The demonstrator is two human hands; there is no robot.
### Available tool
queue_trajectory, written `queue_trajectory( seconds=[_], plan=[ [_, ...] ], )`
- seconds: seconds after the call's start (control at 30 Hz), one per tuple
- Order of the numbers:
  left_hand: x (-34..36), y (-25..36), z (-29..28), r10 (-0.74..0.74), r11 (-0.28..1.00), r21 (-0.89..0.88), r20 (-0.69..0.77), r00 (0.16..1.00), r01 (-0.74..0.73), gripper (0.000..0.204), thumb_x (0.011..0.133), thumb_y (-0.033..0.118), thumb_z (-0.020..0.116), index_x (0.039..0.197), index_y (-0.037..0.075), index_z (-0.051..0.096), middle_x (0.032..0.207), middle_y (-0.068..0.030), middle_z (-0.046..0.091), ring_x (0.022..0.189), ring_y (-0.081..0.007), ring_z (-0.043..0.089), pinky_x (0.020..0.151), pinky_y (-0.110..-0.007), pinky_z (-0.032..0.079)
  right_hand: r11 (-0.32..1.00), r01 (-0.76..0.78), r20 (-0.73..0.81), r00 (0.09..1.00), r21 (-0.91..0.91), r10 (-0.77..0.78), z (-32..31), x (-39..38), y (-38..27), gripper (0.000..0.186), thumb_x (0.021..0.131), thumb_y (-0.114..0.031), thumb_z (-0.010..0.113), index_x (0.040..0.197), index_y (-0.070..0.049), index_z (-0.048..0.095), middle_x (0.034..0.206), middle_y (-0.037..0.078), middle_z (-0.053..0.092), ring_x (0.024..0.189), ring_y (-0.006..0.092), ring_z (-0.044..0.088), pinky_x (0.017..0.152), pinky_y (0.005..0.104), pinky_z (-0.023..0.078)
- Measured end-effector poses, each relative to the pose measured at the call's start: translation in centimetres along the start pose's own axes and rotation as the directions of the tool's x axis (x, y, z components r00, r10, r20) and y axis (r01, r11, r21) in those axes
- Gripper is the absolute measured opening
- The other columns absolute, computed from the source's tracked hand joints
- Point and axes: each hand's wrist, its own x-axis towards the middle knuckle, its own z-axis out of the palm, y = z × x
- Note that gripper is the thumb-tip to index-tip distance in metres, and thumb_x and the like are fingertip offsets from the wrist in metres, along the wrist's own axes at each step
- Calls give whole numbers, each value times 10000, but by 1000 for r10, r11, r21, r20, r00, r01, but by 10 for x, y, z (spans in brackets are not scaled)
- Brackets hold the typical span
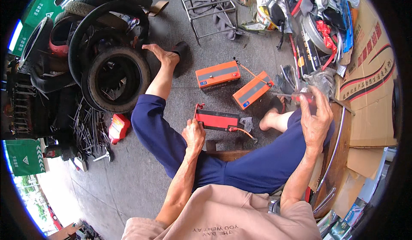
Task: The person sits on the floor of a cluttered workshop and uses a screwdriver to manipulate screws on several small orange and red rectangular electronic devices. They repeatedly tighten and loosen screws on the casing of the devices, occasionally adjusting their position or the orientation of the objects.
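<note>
Three batteries sit on the floor by my feet. My left hand (194, 133) is curled on the red one (217, 120), holding it. My right hand (315, 117) pinches a screwdriver (296, 96). I think I should bring the tip down carefully.

Lower centre: red battery case (217, 120), smooth glossy plastic, with two orange cases (217, 74) above it in the same hard plastic, each banded in matt grey. Upper left: tyres (115, 79) of dull black rubber, treads rough, beside a heap of grimy bare-metal tools (91, 132); upper centre, a wire frame (209, 9) of shiny steel rod on rough grey concrete floor (128, 175). Right: matt brown cardboard boxes (371, 81), a screwdriver (296, 96) with translucent red plastic handle, dark blue cloth trousers (262, 167), a varnished wood seat (227, 155).
</note>
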Motion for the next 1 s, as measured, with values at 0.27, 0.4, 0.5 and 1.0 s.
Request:
queue_trajectory(
  seconds=[0.27,0.4,0.5,1.0],
  plan=[
    [1,6,-7,-12,998,-57,-48,999,9,177,919,196,632,946,24,603,923,-210,628,753,-445,669,653,-548,538,991,108,50,992,76,-112,10,16,-6,288,861,-81,754,1124,-3,665,1030,168,694,929,328,695,811,396,549],
    [2,3,0,-17,998,-64,-21,1000,15,155,903,156,641,946,18,583,937,-218,619,756,-451,661,660,-546,538,970,211,101,970,118,-223,-3,53,-14,323,825,-34,766,1132,-18,670,1021,155,694,875,307,698,771,378,554],
    [2,8,-3,-26,998,-59,-20,999,25,157,884,147,655,939,19,582,930,-214,617,760,-451,657,663,-545,534,941,318,53,944,117,-326,5,68,-9,326,819,-20,763,1132,-15,669,1016,154,695,861,305,698,761,371,552],
    [1,13,-2,-125,992,6,11,992,125,187,934,219,635,945,37,594,928,-209,642,764,-457,654,671,-556,514,993,56,215,974,101,-76,14,43,3,293,813,-32,773,1092,-2,687,1016,162,711,905,317,710,791,379,550]
  ],
)
